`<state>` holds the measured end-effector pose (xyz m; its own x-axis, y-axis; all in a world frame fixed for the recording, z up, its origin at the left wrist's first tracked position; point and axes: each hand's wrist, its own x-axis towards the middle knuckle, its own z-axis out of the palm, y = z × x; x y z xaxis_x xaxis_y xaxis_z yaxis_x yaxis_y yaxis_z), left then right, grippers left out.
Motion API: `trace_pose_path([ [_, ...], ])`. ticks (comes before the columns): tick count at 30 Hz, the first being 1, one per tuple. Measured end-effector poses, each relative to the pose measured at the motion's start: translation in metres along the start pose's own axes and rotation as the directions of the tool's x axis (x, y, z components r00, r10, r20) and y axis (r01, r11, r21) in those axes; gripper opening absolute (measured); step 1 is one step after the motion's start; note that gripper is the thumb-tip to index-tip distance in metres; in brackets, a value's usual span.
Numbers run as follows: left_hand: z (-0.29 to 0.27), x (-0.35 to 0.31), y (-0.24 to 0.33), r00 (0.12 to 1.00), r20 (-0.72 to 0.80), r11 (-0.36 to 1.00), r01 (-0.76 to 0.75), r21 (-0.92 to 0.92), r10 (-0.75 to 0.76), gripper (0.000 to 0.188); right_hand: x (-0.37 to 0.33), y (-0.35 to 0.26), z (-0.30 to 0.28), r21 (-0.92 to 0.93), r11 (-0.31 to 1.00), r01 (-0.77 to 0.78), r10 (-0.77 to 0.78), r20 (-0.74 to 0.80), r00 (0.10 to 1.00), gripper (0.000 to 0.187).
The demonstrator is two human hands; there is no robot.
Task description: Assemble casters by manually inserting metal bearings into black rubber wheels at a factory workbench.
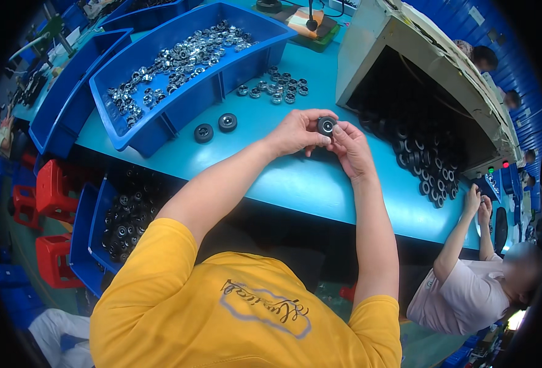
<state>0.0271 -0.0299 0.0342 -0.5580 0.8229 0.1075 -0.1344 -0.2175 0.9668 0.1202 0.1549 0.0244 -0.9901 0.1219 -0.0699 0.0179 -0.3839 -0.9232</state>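
Observation:
Between my two hands, above the blue-green table, is a small toy wheel [327,126] with a black tyre and a shiny hub. My left hand [297,133] grips it from the left with thumb and fingers. From the right, the fingertips of my right hand [352,149] pinch its rim. Two more tyred wheels [227,122] lie on the table to the left, apart from my hands. Beyond my hands sits a cluster of chrome hubs [277,86]. At the right, a heap of black tyres [427,161] spills out of a box-like machine's opening.
A big blue bin [160,116] of chrome hubs stands at the back left. The pale machine housing [369,43] rises at the right. Below the table's left side, another blue bin [93,242] holds finished-looking wheels, near red stools [56,190]. A co-worker [467,288] works at the right.

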Motion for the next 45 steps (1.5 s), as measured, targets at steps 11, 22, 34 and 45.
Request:
trace_pose_path([
  [11, -0.003, 0.001, 0.001, 1.000, -0.009, 0.998, -0.016, -0.056, 0.016, 0.053, 0.002, 0.000, 0.000, 0.066, 0.998, 0.004, -0.008, 0.055, 0.998, 0.029],
  [22, 0.005, -0.004, 0.002, 0.999, -0.016, 0.998, -0.030, 0.047, 0.031, 0.064, -0.006, -0.004, 0.006, -0.025, 0.997, 0.072, -0.071, 0.033, 0.997, 0.031],
  [34, 0.008, 0.003, -0.020, 1.000, -0.023, 0.926, -0.001, 0.378, 0.010, 0.037, -0.191, -0.151, -0.176, -0.088, 0.749, 0.656, -0.557, -0.620, 0.553, 0.037],
  [45, 0.162, 0.027, -0.018, 0.917, 0.378, 0.727, -0.343, 0.594, 0.125, 0.034, -0.287, -0.147, -0.315, -0.538, 0.606, 0.586, -0.743, -0.646, 0.175, 0.064],
])
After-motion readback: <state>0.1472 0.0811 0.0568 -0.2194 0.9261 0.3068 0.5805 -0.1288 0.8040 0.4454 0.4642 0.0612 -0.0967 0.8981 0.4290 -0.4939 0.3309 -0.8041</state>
